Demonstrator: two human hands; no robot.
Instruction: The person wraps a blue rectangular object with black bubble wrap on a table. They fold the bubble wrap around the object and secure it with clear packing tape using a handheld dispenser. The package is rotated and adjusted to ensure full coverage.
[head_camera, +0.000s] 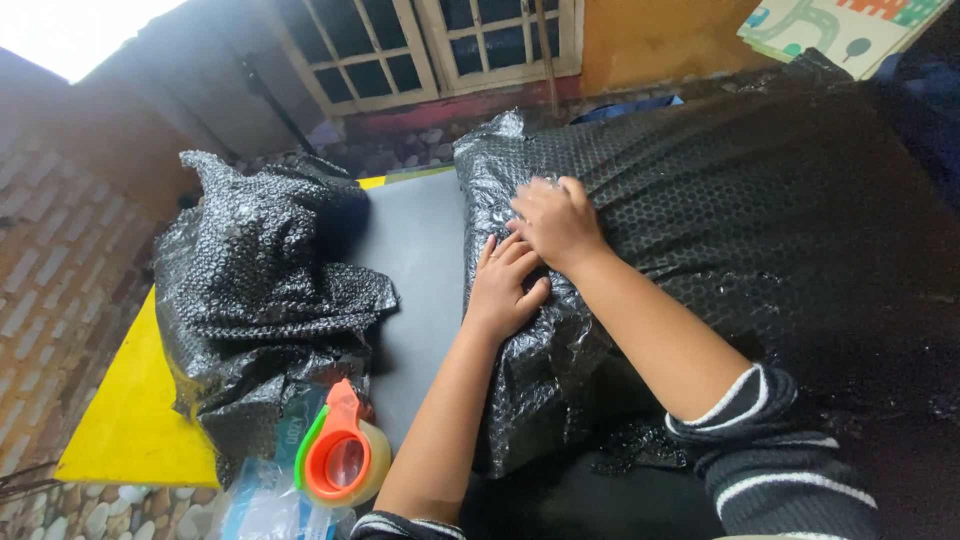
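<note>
At lower left a tape dispenser sits below crumpled bubble wrap. At centre, the left hand and right hand, touching, press flat on the wrapped bundle, seemingly smoothing wrap; taping likely needs the dispenser fetched.

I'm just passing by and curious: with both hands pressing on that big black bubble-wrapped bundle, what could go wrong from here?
1. The wrap's edge may spring open if the left hand or right hand lifts off the black bubble-wrapped bundle, since the tape dispenser lies out of their grasp.
2. The dispenser sits near the table's edge and could be knocked off.
3. The loose bubble wrap pile might slide off too.
</note>
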